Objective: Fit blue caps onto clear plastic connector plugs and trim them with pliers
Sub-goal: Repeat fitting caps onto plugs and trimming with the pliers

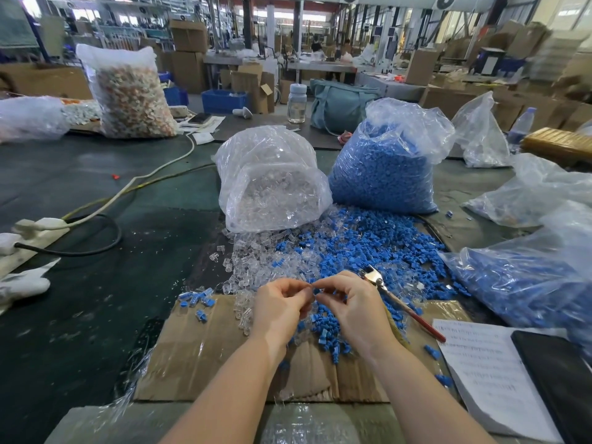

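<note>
My left hand (282,302) and my right hand (349,302) meet fingertip to fingertip over a flat piece of cardboard (205,363). Each pinches a small piece; which piece each holds is too small to tell, though a bit of blue shows at the right fingertips. Loose clear plugs (250,261) and blue caps (362,245) are spilled together on the table beyond the hands. Red-handled pliers (397,299) lie just right of my right hand, jaws pointing away. A few capped pieces (195,299) lie left of my left hand.
A bag of clear plugs (272,181) and a bag of blue caps (384,168) stand behind the pile. More bags (525,283) lie right. Printed papers (487,373) and a black phone (560,379) sit near right. Cables (105,200) and a power strip (35,232) lie left.
</note>
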Available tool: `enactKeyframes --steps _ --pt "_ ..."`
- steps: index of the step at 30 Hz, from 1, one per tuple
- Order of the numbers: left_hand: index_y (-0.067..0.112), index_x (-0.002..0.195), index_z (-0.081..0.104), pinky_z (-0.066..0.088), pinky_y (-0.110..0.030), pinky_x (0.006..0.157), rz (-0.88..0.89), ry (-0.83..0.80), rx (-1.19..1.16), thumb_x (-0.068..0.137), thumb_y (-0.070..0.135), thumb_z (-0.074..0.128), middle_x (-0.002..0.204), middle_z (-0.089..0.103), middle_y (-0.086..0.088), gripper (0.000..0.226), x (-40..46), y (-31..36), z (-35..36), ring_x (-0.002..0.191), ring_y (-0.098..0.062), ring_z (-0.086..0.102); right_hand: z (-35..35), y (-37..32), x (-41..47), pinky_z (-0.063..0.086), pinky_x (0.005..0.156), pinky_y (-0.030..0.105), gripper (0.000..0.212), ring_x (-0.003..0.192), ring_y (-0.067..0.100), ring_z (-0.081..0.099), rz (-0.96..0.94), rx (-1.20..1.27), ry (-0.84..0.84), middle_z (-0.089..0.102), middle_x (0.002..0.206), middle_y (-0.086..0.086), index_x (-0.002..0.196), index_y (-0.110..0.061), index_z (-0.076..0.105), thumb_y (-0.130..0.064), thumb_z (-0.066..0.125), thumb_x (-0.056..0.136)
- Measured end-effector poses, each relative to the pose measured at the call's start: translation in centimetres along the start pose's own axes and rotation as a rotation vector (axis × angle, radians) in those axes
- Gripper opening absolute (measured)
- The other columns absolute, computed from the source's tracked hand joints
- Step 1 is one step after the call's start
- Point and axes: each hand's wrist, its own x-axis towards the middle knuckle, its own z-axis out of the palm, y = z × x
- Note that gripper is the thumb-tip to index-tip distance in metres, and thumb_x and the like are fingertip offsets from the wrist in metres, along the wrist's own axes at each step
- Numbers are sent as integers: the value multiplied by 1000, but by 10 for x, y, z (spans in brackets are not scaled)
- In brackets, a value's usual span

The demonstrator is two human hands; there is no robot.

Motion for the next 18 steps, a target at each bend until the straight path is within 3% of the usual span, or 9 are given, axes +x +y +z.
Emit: enactKeyframes --steps 8,13,15,18 --pt "11 78 69 50 -16 54 -18 3 -3 82 5 68 68 68 -4 7 -1 0 3 56 -7 59 0 3 -1 50 82 23 14 85 3 57 -14 -18 26 61 87 -12 95 -18 72 -13 70 82" --pt "12 75 66 49 -14 51 -41 36 -41 82 2 66 63 65 -1 12 -2 -1 5 54 -7 58 -2 13 -5 45 92 28 30 99 8 54 47 -142 56 61 102 -7 115 -16 65 -23 67 86" --pt "10 78 66 50 -15 52 -57 39 -51 83 1 64 68 66 -3 10 -2 -2 4 57 -8 59 -8 22 -7 39 98 30 37 112 13 47 157 -321 124 57 117 -3 126 -17 56 -30 59 91" --pt "6 83 65 52 -17 55 -69 37 -51 84 0 62 73 65 -7 7 -2 -3 2 61 -11 59 -21 34 -7 32 99 36 44 119 22 42 491 -598 127 49 130 6 131 -17 43 -43 42 96"
